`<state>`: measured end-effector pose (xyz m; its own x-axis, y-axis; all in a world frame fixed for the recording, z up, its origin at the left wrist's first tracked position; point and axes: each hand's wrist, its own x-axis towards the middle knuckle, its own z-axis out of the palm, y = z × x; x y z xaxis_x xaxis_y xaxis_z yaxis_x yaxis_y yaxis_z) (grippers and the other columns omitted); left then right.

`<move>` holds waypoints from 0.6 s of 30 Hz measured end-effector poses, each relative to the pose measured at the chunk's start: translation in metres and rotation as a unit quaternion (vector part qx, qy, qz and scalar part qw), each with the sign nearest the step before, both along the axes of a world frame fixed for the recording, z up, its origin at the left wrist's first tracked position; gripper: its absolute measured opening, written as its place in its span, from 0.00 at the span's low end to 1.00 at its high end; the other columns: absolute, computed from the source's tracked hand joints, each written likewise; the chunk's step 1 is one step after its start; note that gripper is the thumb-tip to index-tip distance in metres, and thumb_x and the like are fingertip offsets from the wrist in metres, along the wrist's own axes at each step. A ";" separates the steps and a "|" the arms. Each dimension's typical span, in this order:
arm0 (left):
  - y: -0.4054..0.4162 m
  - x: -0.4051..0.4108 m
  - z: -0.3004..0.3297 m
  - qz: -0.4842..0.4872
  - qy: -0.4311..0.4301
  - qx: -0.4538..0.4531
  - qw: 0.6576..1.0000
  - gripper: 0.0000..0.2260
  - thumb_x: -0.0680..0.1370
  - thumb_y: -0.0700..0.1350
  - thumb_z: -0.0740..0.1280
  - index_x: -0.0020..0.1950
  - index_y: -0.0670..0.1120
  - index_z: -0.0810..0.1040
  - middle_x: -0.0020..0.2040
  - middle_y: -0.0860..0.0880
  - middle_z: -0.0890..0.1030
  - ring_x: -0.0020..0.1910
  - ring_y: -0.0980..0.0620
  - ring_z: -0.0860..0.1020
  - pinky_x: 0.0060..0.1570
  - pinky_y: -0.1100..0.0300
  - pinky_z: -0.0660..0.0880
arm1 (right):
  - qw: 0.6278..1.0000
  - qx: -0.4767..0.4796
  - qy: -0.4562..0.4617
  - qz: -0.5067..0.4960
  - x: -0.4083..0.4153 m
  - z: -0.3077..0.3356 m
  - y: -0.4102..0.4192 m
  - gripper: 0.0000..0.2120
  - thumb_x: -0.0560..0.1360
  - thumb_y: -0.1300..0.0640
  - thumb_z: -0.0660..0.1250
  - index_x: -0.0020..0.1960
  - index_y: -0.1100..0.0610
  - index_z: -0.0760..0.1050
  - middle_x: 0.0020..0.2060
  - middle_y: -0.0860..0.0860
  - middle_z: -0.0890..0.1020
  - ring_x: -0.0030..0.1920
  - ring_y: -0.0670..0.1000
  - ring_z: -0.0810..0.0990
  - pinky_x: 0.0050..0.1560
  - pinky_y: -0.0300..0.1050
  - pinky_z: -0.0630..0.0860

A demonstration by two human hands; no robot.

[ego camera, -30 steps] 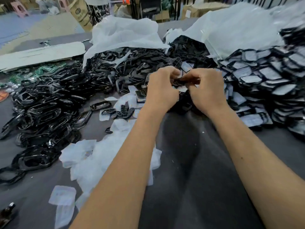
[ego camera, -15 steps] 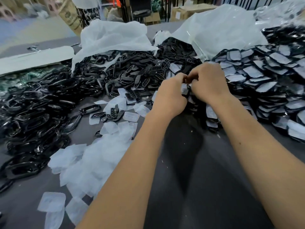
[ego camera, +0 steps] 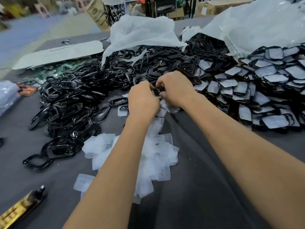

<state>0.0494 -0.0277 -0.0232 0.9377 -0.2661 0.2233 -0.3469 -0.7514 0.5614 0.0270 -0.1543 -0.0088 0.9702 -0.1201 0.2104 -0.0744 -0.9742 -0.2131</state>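
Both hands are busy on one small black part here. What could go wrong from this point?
1. The small black part is pinched between the left hand and right hand, close to the film-covered parts and the black frames; if it slips, it could get lost among them.
2. The loose film pieces lie under the left forearm; an arm sweep might drag them into the piles.

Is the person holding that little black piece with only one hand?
No, the left hand and the right hand both pinch the little black piece between them.
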 end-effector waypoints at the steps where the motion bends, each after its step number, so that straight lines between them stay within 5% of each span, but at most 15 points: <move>1: 0.000 0.001 -0.001 0.000 0.002 0.001 1.000 0.16 0.75 0.35 0.66 0.62 0.43 0.80 0.60 0.42 0.82 0.60 0.41 0.78 0.55 0.52 0.75 | 1.000 -0.004 0.006 -0.003 0.004 -0.002 0.004 0.13 0.76 0.64 0.70 0.58 0.55 0.83 0.56 0.55 0.83 0.59 0.58 0.80 0.56 0.52 0.80; 6: 0.000 0.003 0.000 0.006 0.021 -0.015 1.000 0.16 0.74 0.35 0.66 0.61 0.45 0.80 0.58 0.44 0.82 0.58 0.44 0.79 0.53 0.53 0.77 | 0.998 0.024 -0.017 -0.061 0.010 -0.008 0.007 0.10 0.72 0.70 0.67 0.49 0.59 0.82 0.47 0.58 0.81 0.49 0.63 0.83 0.42 0.48 0.75; 12: 0.022 0.006 0.004 0.003 0.038 -0.057 0.998 0.16 0.72 0.35 0.66 0.58 0.46 0.81 0.56 0.47 0.81 0.49 0.49 0.77 0.45 0.60 0.72 | 0.989 0.039 -0.094 -0.110 0.001 -0.011 0.001 0.15 0.72 0.68 0.66 0.54 0.58 0.86 0.50 0.58 0.85 0.55 0.63 0.82 0.52 0.54 0.81; 16: 0.055 0.003 0.007 0.037 0.005 -0.062 0.997 0.14 0.72 0.33 0.64 0.52 0.46 0.83 0.51 0.50 0.83 0.52 0.49 0.79 0.45 0.62 0.72 | 0.980 0.064 -0.144 -0.125 0.000 -0.012 0.008 0.15 0.77 0.67 0.68 0.60 0.57 0.85 0.56 0.59 0.83 0.57 0.62 0.80 0.57 0.52 0.79; 18: 0.079 0.002 0.008 0.074 -0.011 -0.043 0.996 0.15 0.72 0.33 0.64 0.53 0.46 0.83 0.53 0.48 0.84 0.55 0.47 0.79 0.52 0.58 0.77 | 0.976 0.098 -0.149 -0.129 -0.001 -0.011 0.014 0.12 0.79 0.63 0.71 0.61 0.56 0.83 0.55 0.57 0.84 0.57 0.61 0.82 0.58 0.52 0.79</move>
<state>0.0512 0.0517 -0.0148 0.9596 -0.1048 0.2612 -0.2500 -0.7439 0.6198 0.0265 -0.1400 -0.0194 0.8020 -0.4180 0.4266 -0.2181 -0.8699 -0.4423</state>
